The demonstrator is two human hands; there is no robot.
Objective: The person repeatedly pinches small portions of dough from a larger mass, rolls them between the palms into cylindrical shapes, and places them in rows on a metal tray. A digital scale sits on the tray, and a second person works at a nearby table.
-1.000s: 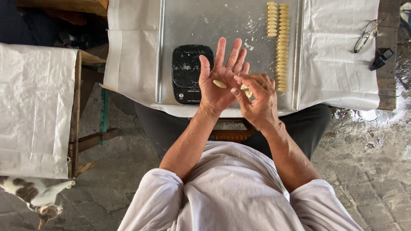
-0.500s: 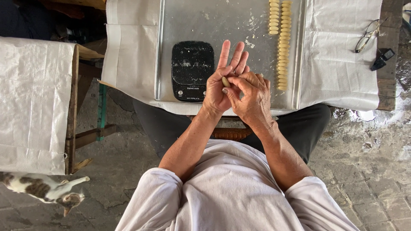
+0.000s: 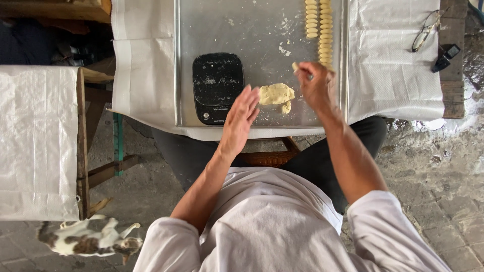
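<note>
Right hand: my right hand (image 3: 316,86) pinches a small pale rolled piece of dough (image 3: 295,66) between thumb and fingertips, held over the flat metal tray (image 3: 242,30), just beside the near end of the rows.
Left hand: my left hand (image 3: 243,115) is flat and wide, fingers spread, holding nothing; it hovers above the tray's near edge, its fingertips close to the dough lump.
Dough lump: the pale yellow lump of dough (image 3: 277,94) lies on the tray between my two hands, near both, I judge so either can pull from it.
Rows: two neat columns of small ridged dough pieces (image 3: 318,25) run along the tray's right side, away from me; the pinched piece sits just left of their near end.
Scale: a black flat kitchen scale (image 3: 218,86) dusted with flour rests on the tray, left of the lump and just beyond my left hand.
Cover: white woven sheeting (image 3: 393,60) lies under the tray, probably to keep the table clean.
</note>
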